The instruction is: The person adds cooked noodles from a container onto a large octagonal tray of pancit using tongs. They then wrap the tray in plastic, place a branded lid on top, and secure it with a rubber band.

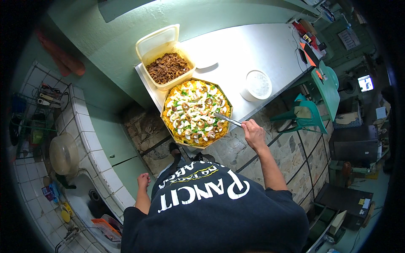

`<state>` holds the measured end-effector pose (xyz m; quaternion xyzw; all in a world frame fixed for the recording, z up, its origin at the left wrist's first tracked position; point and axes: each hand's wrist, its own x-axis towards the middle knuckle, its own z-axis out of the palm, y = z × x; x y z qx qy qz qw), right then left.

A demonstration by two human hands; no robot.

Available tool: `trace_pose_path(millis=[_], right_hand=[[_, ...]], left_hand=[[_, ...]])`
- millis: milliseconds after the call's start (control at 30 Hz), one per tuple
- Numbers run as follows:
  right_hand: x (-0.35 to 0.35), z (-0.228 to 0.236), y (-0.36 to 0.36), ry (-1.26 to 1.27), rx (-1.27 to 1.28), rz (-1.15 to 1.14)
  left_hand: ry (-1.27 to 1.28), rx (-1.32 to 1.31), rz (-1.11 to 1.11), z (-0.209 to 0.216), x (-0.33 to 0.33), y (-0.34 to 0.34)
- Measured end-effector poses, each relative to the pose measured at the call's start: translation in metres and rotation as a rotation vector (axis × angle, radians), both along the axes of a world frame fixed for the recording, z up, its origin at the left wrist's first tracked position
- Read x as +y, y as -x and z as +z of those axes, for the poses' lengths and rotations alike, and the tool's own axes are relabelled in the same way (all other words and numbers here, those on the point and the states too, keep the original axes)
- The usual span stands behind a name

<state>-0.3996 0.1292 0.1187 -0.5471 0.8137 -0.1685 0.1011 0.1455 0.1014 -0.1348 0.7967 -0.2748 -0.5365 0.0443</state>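
Right hand (254, 132) closed around the handle of metal tongs (228, 119), tips reaching over the right edge of the noodle tray (196, 113); left hand (144, 180) curled in a loose fist down by the hip, holding nothing, well apart from the desk (249, 46); tray is an octagonal box at the desk's near edge, partly overhanging it; noodles already look fully dressed: egg slices, shrimp, green bits and brown rounds spread over the whole surface, no bare patch visible; so topping seems mostly done, what is left looks like final touches or one more garnish; tub (168, 63) of brown fried bits sits open just behind the tray, touching or nearly touching it, still well filled, lid tilted up at its back; cannot tell whether those bits are already on the noodles; whether the tongs grip anything is too small to tell; white round lidded container (257, 85) stands to the right of the tray, apart from it, shut; sink (90, 198) and tiled counter at lower left, not in use.
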Motion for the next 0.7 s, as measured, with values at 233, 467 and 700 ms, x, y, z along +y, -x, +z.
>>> trace_pose_path(millis=[233,467,700], right_hand=[[0.0,0.002,-0.002,-0.049,0.009,0.011],[0.003,0.006,0.003,0.068,-0.106,-0.06],[0.034,-0.017,0.03,0.282,-0.412,-0.384]], left_hand=[[0.038,0.025,0.0,-0.011,-0.002,-0.002],[0.915,-0.376,-0.088,0.039,-0.087,0.023],[1.081,0.407,-0.521,0.185,-0.261,0.222]])
